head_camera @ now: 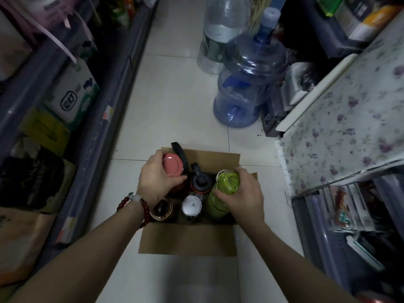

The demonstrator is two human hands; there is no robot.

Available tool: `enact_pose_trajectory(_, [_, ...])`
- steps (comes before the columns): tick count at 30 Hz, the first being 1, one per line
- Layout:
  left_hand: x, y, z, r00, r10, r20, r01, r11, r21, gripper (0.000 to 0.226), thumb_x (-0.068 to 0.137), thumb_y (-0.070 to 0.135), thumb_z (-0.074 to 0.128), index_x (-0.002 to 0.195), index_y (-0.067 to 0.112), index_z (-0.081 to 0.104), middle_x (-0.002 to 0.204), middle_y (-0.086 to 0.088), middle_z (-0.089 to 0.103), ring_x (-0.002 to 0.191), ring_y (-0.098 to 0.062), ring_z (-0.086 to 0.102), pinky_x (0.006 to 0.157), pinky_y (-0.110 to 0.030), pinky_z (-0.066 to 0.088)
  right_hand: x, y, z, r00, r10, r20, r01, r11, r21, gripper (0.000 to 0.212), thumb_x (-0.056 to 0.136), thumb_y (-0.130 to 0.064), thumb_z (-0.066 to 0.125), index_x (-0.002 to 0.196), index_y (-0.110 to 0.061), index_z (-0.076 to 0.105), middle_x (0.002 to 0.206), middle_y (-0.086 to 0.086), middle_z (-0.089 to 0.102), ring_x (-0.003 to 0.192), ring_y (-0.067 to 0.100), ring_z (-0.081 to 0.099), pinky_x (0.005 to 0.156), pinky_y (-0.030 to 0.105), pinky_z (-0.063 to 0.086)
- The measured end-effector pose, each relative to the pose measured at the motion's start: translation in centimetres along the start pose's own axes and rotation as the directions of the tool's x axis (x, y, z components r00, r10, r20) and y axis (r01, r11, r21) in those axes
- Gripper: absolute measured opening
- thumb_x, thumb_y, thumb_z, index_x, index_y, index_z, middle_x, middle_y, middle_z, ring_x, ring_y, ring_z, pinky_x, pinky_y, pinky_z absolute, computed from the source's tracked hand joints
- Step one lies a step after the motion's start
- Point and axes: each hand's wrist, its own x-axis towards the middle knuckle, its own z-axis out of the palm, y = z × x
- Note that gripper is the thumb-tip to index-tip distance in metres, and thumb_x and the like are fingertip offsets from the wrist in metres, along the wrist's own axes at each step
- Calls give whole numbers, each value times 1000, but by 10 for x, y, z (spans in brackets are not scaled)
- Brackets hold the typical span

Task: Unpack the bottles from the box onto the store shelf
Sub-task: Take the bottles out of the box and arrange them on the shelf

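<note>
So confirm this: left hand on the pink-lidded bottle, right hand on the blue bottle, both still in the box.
Wrong colour: the head view shows the right hand on a green bottle, not blue. The left hand is on the pink-lidded bottle, both in the box.

Your open cardboard box (pixel 188 239) on floor, flaps out. Inside, upright: pink-lidded bottle (pixel 173 166), green bottle (pixel 223 193), black-capped bottle (pixel 199 181), silver-lidded bottle (pixel 191 206), gold-rimmed bottle (pixel 161 209).
</note>
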Motion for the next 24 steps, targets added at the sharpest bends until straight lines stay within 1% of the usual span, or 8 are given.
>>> enact_pose_trajectory(2, [-7,30,-24,998,56,18,-57,998,40,75,56,35,90,119,19,53,114,-2,59,99,-15,54,83,-21,42,1,-20,-29,1000,-2,29,2,1000,3,72,63,-42,81,125,-21,50,116,1,58,107,24,52,86,30,40])
enact_pose_trajectory(5, [-18,83,-67,991,112,71,-117,990,77,85,57,31,90,131,15,50,125,-5,51,111,-18,51,93,-17,37,6,-57,-83,994,-14,110,13,1000,14,72,60,-35,83,122,-22,49,111,4,58,105,27,52,88,34,44])
enact_pose_trajectory(8, [-32,140,-113,985,142,96,-151,985,88,86,57,31,90,132,17,50,124,-3,47,107,-12,46,96,-16,35,7,-99,-147,985,-31,167,32,999,-6,78,58,-31,83,126,-21,47,114,5,58,108,27,52,91,35,45])
enact_pose_trajectory(11, [-43,202,-159,981,171,92,-177,982,67,87,56,34,90,132,18,50,121,-2,47,106,-12,47,96,-18,38,6,-140,-219,981,-16,196,17,1000,-2,81,59,-29,83,130,-18,46,120,5,57,112,25,52,89,26,40])
enact_pose_trajectory(14, [-51,266,-202,978,189,91,-194,980,47,86,57,35,89,131,18,50,120,-1,49,105,-12,48,95,-19,40,6,-177,-291,975,-2,221,-2,1000,18,80,61,-25,83,131,-16,46,122,3,56,113,20,52,80,12,30])
enact_pose_trajectory(16, [-55,308,-226,974,210,85,-214,976,34,85,56,37,89,130,17,52,119,0,50,104,-12,50,93,-17,39,7,-200,-337,970,4,243,-7,1000,10,77,61,-22,83,130,-16,48,119,2,55,111,18,52,77,13,30])
enact_pose_trajectory(20, [-65,387,-260,963,264,56,-264,964,6,83,54,38,90,127,17,56,116,3,52,97,-5,47,86,-10,33,10,-239,-419,979,2,202,0,1000,-12,67,57,-25,81,118,-18,56,109,3,61,101,20,58,73,20,36])
enact_pose_trajectory(24, [-69,455,-285,945,327,27,-324,943,-78,85,52,36,91,127,18,57,118,3,57,101,-7,53,88,-14,35,16,-274,-501,996,-30,83,30,1000,5,64,58,-28,82,117,-18,59,98,-2,61,90,15,57,71,20,36])
